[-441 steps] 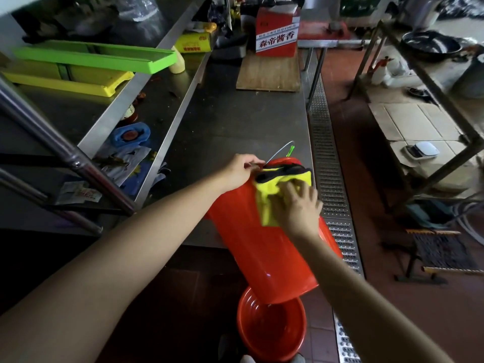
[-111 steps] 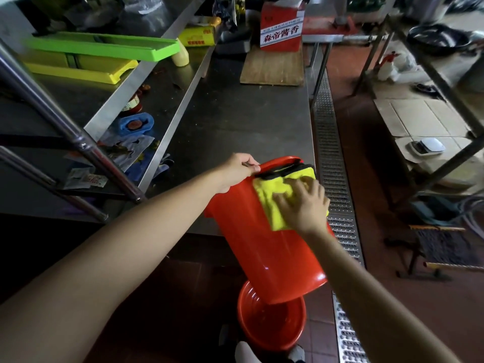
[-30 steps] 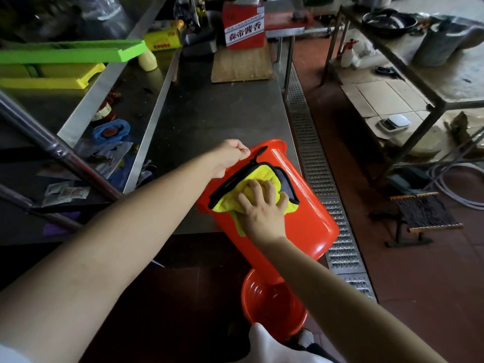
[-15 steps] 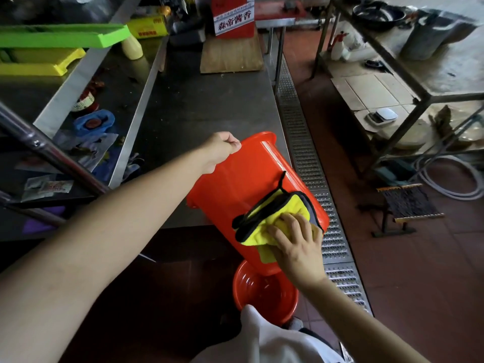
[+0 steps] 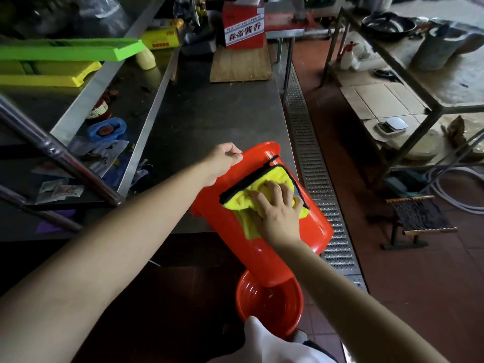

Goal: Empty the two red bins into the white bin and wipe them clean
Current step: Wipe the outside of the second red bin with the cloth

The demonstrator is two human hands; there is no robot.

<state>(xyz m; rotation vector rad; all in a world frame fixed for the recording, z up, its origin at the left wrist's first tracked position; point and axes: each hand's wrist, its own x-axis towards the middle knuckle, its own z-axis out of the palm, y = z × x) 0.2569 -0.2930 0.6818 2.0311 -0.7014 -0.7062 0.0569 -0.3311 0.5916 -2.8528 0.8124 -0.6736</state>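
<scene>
Red bin (image 5: 264, 231) tilted off the bench (image 5: 209, 121) edge, long axis running from rim, up by the bench, down to base over a second red bin (image 5: 269, 302) on the floor. Left hand (image 5: 224, 159) gripping the rim; right hand (image 5: 275, 210), nearer the base, pressing a yellow cloth (image 5: 246, 200) flat on the side wall.

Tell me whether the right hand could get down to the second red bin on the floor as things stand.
Probably not directly. The right hand presses the yellow cloth on the tilted red bin, whose lower end hangs over the floor bin. It would have to come round the side.
</scene>
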